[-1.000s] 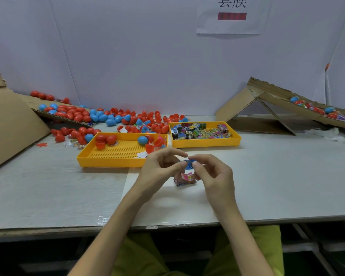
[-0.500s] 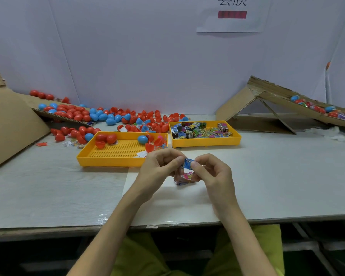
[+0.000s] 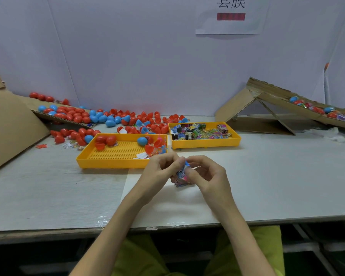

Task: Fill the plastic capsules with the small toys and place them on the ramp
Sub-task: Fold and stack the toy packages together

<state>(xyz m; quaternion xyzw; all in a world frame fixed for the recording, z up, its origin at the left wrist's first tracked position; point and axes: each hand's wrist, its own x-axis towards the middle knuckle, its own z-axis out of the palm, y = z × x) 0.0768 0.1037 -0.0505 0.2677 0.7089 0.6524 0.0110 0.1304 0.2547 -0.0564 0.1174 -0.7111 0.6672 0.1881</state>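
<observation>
While your two hands meet over the near middle of the desk (image 3: 267,176), your left hand (image 3: 159,172) and right hand (image 3: 207,176) both pinch one small toy packet (image 3: 182,172) between thumb and fingertips, with the other fingers loosely curled. The packet hangs just above the desk. A second packet seems to lie beneath it, though your fingers hide too much to be sure.

The grip is the likely weak point. You hold slick film by its edges only, so a sharp tug could tear it or let it spring free. Neither hand holds a capsule half, so you will probably have to let go with one hand and reach for the left tray (image 3: 108,165), and the packet may drop as you do. If a corner of film is left sticking out, it could catch in the seam, and a capsule that isn't fully closed may burst open on the ramp (image 3: 283,103).

There are two yellow trays. The left one holds one blue capsule (image 3: 142,140), two closed red capsules (image 3: 106,139), one open red half beside them, and a tangle of red halves in its far right corner. The right tray (image 3: 205,145) holds a heap of packets, too many to count. On the ramp at far right sit two blue filled capsules (image 3: 293,99) among several red ones. The loose pile (image 3: 76,115) at far left runs to dozens, mostly red.
</observation>
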